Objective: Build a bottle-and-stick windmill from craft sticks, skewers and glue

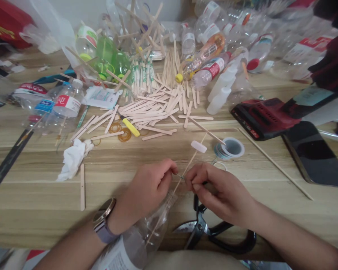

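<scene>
A bamboo skewer [190, 161] slants up out of the mouth of a clear plastic bottle [154, 221] at the table's front edge. A short piece of wooden stick [199, 146] sits across its upper part. Below that piece, a thin wire [180, 176] loops around the skewer. My left hand [154, 183] pinches the wire on the left side. On the right side my right hand [214, 187] pinches it, with thumb and fingers pressed together. Black-handled scissors [200, 227] lie under my right hand. A spool [233, 148] stands just beyond it, a stick resting in it.
Wooden craft sticks [149, 108] are heaped mid-table, with a yellow-handled screwdriver [130, 126] and rubber bands [124, 134]. Plastic bottles [211, 69] crowd the back. To the right lie a red power tool [261, 116], a phone [317, 153] and a loose stick [276, 164]. Crumpled tissue [71, 159] lies left.
</scene>
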Available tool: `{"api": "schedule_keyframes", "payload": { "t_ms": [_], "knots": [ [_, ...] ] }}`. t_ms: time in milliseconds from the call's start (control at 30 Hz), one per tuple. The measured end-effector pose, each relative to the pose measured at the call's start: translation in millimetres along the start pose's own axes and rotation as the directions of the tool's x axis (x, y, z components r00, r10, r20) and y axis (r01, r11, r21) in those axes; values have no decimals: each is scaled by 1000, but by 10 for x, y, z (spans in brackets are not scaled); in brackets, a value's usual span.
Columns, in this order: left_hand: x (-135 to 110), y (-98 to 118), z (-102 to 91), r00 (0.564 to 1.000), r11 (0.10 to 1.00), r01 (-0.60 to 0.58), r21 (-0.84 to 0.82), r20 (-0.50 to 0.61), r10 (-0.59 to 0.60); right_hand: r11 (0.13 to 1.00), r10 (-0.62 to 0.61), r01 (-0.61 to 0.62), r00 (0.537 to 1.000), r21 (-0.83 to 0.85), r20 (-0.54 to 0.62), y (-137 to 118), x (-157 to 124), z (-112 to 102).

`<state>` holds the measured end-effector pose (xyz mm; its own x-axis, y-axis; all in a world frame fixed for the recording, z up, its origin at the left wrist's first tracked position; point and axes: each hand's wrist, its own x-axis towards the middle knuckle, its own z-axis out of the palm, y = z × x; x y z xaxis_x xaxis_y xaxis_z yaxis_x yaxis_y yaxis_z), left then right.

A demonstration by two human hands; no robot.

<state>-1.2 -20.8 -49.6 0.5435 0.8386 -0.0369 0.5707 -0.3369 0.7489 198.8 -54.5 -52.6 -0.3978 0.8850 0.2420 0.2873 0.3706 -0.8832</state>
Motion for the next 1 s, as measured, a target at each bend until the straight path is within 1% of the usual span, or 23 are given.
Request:
{"api": "schedule_keyframes", "payload": {
  "t_ms": [100,400,533,700,800,867,933,1000],
  "knots": [
    [-2,10,-6,1000,1000,-5,-9,-8,5,1000,-2,3,1000,3,-27,-17,-3,12],
    [-11,6,-6,998,999,-35,16,-49,36,999,32,-32,999,-1,-18,-25,-27,23],
    [8,-6,-10,998,999,-41,-17,-42,40,999,41,-41,999,8,-26,-25,-20,31],
    [6,3,-51,1000,999,-6,-39,-5,6,998,5,-7,999,-55,-41,-26,-12,28],
    [-9,16,-70,999,996,48,-70,27,-47,996,-1,-6,998,-94,-64,-11,-20,16],
    [-11,25,-77,994,993,85,-85,72,-79,994,5,-13,997,-106,-81,4,-28,7],
    [-6,35,-84,990,992,93,-84,109,-84,994,6,-16,996,-111,-94,15,-32,-2],
    [0,42,-90,990,995,78,-69,120,-69,992,-5,-9,994,-126,-109,18,-29,-9]
  ]
}}
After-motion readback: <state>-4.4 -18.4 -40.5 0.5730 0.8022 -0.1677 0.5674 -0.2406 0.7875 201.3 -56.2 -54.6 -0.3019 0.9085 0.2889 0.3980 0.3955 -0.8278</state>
